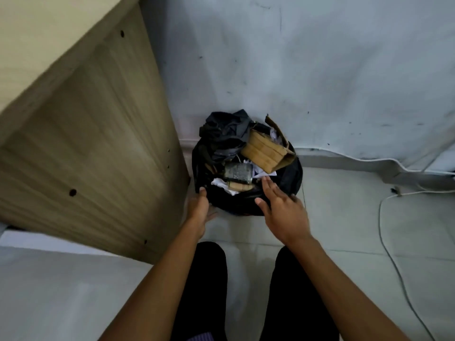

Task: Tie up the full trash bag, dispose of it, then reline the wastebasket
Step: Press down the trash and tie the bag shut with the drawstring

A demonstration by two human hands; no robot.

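Trash bag [290, 178]: black, still seated in the wastebasket on the floor, against the wall [320, 70] and just beside the wooden cabinet [93, 134]. Overfilled; cardboard [264, 153] and dark cloth [226, 134] stand above the rim, with white paper and a small dark box lower down. The bin itself is hidden under the bag's folded-over edge.

Risks, as judged from here: if you gather the rim without pushing the cardboard down, its stiff corner could pierce the film or keep the neck from closing. Lift by one side only and loose paper may spill. A cable [394, 254] lies on the floor to your right, so watch your feet when carrying out.

Your left hand [199, 207] is at the near-left rim, thumb tip touching the bag edge, fingers loosely spread, holding nothing. Your right hand [283, 205] hovers over the near-right rim, fingers straight and together, tips reaching toward the paper; contact cannot be told. Neither hand grips the bag yet
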